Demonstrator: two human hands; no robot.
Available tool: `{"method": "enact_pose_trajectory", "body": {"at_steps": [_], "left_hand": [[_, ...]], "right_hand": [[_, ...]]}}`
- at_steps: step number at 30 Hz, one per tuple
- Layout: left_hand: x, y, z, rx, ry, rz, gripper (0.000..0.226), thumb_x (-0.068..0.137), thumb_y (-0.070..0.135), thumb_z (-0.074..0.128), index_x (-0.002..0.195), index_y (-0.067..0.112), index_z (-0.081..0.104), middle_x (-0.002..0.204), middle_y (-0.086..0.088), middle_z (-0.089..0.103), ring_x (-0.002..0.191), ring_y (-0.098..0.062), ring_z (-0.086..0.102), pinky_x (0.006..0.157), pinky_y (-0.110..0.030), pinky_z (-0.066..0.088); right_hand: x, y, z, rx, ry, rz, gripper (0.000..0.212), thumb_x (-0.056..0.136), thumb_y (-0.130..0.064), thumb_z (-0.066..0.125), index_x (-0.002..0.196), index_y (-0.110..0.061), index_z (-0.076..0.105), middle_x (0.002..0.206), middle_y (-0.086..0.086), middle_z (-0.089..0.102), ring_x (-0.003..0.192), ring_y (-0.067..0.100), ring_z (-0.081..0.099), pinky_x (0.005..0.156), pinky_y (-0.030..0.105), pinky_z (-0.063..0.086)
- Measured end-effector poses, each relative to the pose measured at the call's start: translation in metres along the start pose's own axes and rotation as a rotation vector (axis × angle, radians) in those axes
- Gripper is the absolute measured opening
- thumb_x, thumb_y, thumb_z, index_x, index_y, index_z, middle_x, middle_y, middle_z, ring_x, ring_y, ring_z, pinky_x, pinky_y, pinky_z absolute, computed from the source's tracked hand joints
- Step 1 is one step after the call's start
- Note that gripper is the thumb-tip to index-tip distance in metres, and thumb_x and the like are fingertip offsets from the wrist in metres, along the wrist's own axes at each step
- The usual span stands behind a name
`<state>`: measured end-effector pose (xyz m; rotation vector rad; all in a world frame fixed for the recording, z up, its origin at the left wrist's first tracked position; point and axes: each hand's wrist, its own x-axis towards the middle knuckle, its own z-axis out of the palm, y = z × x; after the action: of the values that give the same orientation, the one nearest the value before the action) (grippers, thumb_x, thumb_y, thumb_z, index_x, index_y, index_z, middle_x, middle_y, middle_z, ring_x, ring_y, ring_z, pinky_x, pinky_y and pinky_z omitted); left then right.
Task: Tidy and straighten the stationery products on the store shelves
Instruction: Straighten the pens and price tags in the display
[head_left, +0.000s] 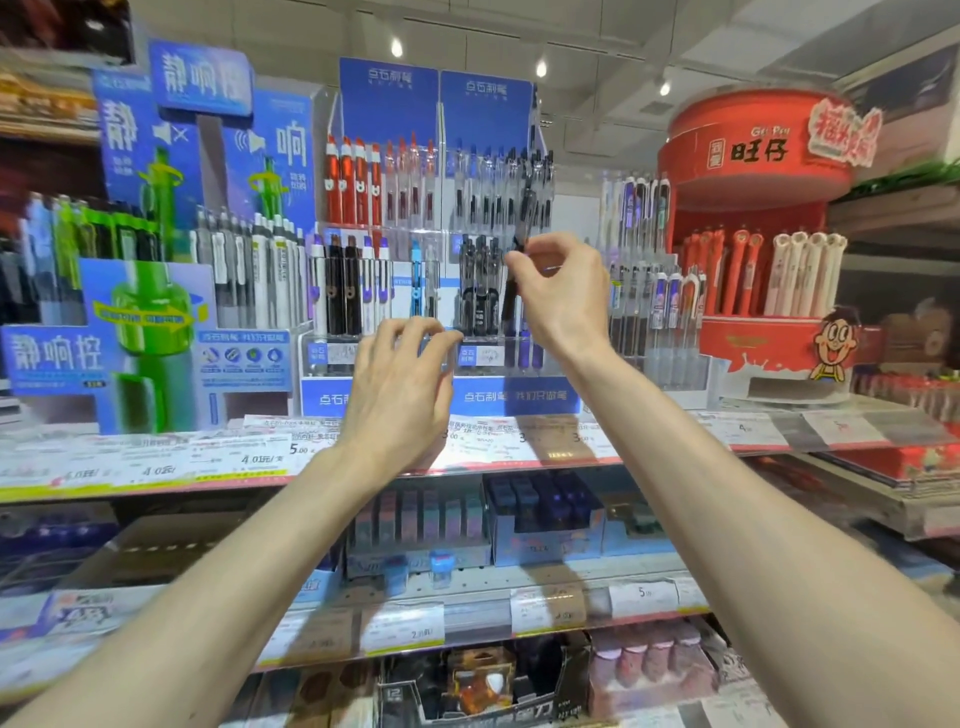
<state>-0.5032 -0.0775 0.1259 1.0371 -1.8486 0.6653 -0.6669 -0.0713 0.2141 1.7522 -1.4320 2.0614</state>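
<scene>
Two bare forearms reach up from the bottom corners of the frame toward the middle. Low in the frame sit blurred boxes on the lower shelves, with price tags (643, 592) along the shelf edges; one at lower right reads "5". Above them, across the middle, runs a strip of price labels (260, 457) reading "4.0", "5.00" and several "3". The left hand (400, 384), at center, has its fingers (415, 332) loosely curled and narrow, resting against the front of the clear pen rack (384, 364); whether they hold anything cannot be told. The right hand (558, 283), just right of center and higher, pinches a black pen (522, 228) between thumb and fingers, the pen standing nearly upright in front of the rack's right-hand compartments. The rack holds rows of red, black, white and blue pens, and its blue base and header cards carry the brand "点石制笔". At the left of the frame stands a blue cardboard display (150, 312) with green and white pens, printed "静响控" at top and bottom left, with "静" and "响" on its panels. At upper right is a red round stand (753, 145) marked "旺仔", holding orange and cream pens, with a cartoon child figure at its base.
</scene>
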Motion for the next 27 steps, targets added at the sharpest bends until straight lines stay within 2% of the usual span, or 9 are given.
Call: {"method": "enact_pose_trajectory", "body": {"at_steps": [3,9,15,20,24,27], "left_hand": [[0.0,-0.001,0.002,-0.001,0.007,0.001,0.039,0.089,0.017,0.059,0.128,0.016,0.057,0.125,-0.002,0.054,0.118,-0.026,0.043,0.098,-0.043,0.034],[0.0,-0.001,0.003,-0.001,0.018,-0.004,0.038,0.09,0.019,0.06,0.128,0.016,0.057,0.124,-0.003,0.055,0.117,-0.027,0.043,0.099,-0.044,0.034],[-0.001,-0.002,0.003,-0.016,0.012,-0.007,0.038,0.092,0.019,0.059,0.129,0.017,0.056,0.126,-0.002,0.054,0.119,-0.026,0.042,0.101,-0.044,0.035],[-0.002,-0.002,0.003,-0.021,0.018,-0.008,0.038,0.092,0.019,0.059,0.13,0.017,0.056,0.126,-0.002,0.054,0.119,-0.026,0.043,0.102,-0.044,0.035],[-0.001,-0.002,0.003,-0.025,0.017,-0.007,0.038,0.091,0.019,0.059,0.129,0.017,0.057,0.126,-0.002,0.055,0.119,-0.026,0.043,0.101,-0.044,0.035],[-0.002,-0.002,0.003,-0.023,0.022,-0.012,0.038,0.091,0.019,0.06,0.129,0.017,0.056,0.126,-0.002,0.055,0.119,-0.026,0.043,0.101,-0.044,0.036]], "right_hand": [[-0.001,-0.002,0.001,-0.024,0.009,-0.005,0.02,0.089,-0.032,0.069,0.105,-0.019,0.07,0.08,-0.019,0.064,0.082,0.003,0.066,0.087,0.032,0.056],[-0.007,0.0,0.004,-0.126,-0.02,-0.025,0.019,0.087,-0.034,0.071,0.099,-0.019,0.072,0.078,-0.016,0.065,0.081,0.006,0.066,0.086,0.032,0.054],[-0.008,0.001,0.004,-0.225,-0.071,0.011,0.016,0.083,-0.031,0.076,0.091,-0.017,0.074,0.088,-0.004,0.074,0.087,0.015,0.069,0.09,0.038,0.054],[-0.015,0.007,0.006,-0.301,-0.105,0.037,0.017,0.084,-0.038,0.076,0.08,-0.021,0.071,0.076,-0.006,0.071,0.076,0.013,0.068,0.075,0.033,0.056],[-0.014,0.006,0.002,-0.345,-0.131,-0.015,0.025,0.086,-0.042,0.073,0.098,-0.022,0.065,0.08,-0.009,0.066,0.078,0.014,0.065,0.071,0.031,0.049],[-0.01,0.003,0.0,-0.313,-0.106,-0.079,0.03,0.09,-0.04,0.067,0.111,-0.021,0.058,0.074,-0.009,0.061,0.072,0.013,0.062,0.07,0.034,0.051]]}}
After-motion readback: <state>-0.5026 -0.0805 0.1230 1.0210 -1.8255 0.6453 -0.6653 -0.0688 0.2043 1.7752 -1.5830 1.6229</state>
